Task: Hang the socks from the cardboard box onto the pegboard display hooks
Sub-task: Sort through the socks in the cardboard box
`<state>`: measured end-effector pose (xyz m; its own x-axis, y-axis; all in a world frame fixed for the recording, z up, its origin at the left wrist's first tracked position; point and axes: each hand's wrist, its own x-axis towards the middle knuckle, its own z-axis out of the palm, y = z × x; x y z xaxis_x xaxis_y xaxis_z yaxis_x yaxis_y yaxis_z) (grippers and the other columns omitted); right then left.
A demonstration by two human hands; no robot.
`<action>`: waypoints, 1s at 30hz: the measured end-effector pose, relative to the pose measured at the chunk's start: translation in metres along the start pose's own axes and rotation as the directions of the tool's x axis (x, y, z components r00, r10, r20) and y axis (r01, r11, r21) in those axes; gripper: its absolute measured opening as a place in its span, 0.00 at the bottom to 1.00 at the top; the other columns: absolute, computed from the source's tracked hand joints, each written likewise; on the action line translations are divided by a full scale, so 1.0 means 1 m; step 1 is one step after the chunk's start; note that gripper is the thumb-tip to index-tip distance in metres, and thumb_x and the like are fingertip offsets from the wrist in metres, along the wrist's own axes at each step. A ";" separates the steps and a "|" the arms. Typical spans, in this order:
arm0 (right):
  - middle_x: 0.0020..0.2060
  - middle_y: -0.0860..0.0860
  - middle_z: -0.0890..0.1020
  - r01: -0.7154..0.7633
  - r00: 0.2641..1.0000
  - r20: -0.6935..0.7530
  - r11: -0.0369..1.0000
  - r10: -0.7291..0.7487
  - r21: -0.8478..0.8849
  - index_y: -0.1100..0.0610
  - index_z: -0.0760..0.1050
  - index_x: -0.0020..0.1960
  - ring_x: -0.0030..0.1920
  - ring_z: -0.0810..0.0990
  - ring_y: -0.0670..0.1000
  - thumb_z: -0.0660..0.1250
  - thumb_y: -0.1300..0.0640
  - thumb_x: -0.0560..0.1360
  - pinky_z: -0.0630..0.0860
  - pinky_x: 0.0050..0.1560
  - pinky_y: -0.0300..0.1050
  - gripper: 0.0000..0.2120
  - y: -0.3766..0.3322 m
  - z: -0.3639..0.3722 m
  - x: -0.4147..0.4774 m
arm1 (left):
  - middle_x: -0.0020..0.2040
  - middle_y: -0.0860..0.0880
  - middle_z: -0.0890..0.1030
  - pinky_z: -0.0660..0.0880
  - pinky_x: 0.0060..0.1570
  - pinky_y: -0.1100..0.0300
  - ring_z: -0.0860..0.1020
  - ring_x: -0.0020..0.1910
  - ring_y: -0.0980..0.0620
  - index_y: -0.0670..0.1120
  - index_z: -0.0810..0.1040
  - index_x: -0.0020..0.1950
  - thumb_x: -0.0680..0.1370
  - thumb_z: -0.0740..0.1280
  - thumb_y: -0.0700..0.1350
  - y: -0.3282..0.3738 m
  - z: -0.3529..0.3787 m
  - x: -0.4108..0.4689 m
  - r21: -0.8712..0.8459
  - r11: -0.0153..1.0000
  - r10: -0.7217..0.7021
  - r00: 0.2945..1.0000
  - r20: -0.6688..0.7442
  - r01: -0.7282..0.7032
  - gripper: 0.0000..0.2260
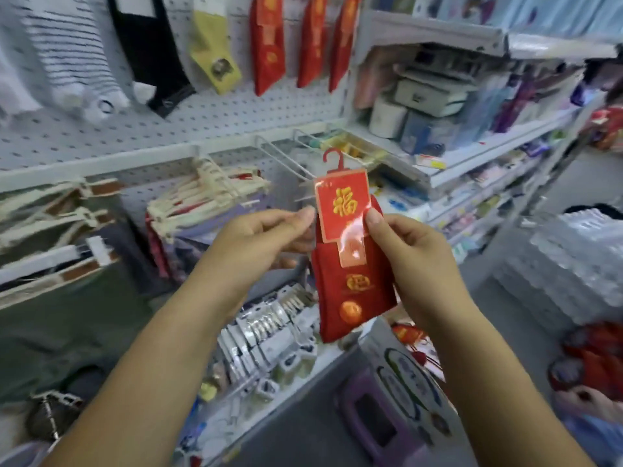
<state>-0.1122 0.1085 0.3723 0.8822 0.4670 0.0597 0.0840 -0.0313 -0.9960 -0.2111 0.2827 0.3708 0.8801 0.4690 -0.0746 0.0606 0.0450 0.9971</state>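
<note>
Our left hand (266,235) and right hand (401,244) sit closest, each pinching a side edge of the glossy card (342,207) on the red socks (354,294), held up before the pegboard (215,119), not yet hung. We'd guess light and floppy, so grip the stiff card and steer its plastic hanger (333,160).

— Matt knitted cloth for the red socks (365,299), fine-ribbed?
— Smooth, rather. Glossy card for the label (340,210) (shiny clear film over its tab), hard red plastic for the hanger (333,160).
— And the pegboard (219,119)?
— Matt white, painted; display hooks (285,160) of white-coated metal wire.
</note>
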 end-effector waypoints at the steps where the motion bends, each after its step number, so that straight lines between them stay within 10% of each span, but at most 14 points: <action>1: 0.43 0.57 0.88 -0.031 1.000 0.007 0.999 0.031 0.032 0.60 0.83 0.51 0.41 0.86 0.53 0.68 0.49 0.80 0.82 0.41 0.45 0.14 0.000 -0.009 0.004 | 0.49 0.46 0.88 0.80 0.48 0.57 0.86 0.50 0.47 0.45 0.86 0.52 0.77 0.71 0.54 0.000 0.012 0.003 0.024 1.000 0.016 1.000 0.026 -0.016 0.13; 12: 0.49 0.60 0.87 -0.107 0.975 0.213 0.965 0.055 0.240 0.62 0.77 0.62 0.47 0.87 0.56 0.71 0.56 0.77 0.84 0.47 0.48 0.16 -0.012 -0.033 0.086 | 0.44 0.40 0.87 0.83 0.42 0.57 0.86 0.40 0.47 0.37 0.84 0.51 0.76 0.74 0.41 0.025 0.042 0.079 -0.017 0.991 0.130 0.988 -0.086 -0.132 0.08; 24: 0.50 0.56 0.88 0.038 0.988 0.134 0.961 -0.077 0.274 0.49 0.72 0.69 0.50 0.88 0.57 0.71 0.60 0.78 0.84 0.50 0.52 0.22 -0.022 -0.003 0.200 | 0.40 0.47 0.87 0.82 0.39 0.62 0.85 0.38 0.52 0.42 0.86 0.48 0.79 0.71 0.47 0.075 0.003 0.172 0.181 0.976 0.131 0.991 -0.035 -0.123 0.09; 30: 0.52 0.50 0.87 0.059 0.988 0.129 0.975 -0.089 0.214 0.48 0.74 0.68 0.49 0.88 0.53 0.71 0.59 0.78 0.83 0.49 0.52 0.20 -0.023 0.002 0.268 | 0.45 0.53 0.87 0.80 0.50 0.61 0.84 0.46 0.57 0.52 0.85 0.50 0.78 0.73 0.52 0.087 -0.018 0.210 0.412 0.879 0.383 0.868 -0.315 -0.239 0.05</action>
<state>0.1215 0.2361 0.4113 0.8042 0.5780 0.1386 0.0354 0.1862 -0.9819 -0.0292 0.4013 0.4413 0.6386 0.7026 0.3140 0.0373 -0.4358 0.8993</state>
